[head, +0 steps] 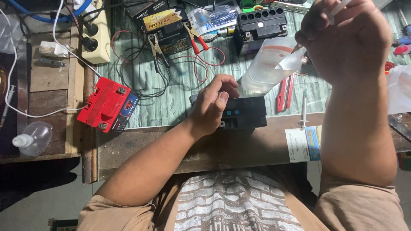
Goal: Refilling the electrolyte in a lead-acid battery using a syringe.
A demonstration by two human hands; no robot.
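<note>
My left hand [212, 105] rests on top of a small black battery [244, 112] at the front edge of the workbench, fingers curled over its left end. Raised at the upper right, my right hand [342, 38] is closed around a thin clear syringe [335, 10] whose tip dips into a translucent plastic measuring jug [267, 66] that stands just behind the battery.
A red battery [109, 105] lies at the left with wires running to it. Behind are a black battery with red and black clamps [171, 36], another black battery with open cells [261, 23], a white power strip [96, 36], a red cutter [284, 92] and a squeeze bottle [32, 139].
</note>
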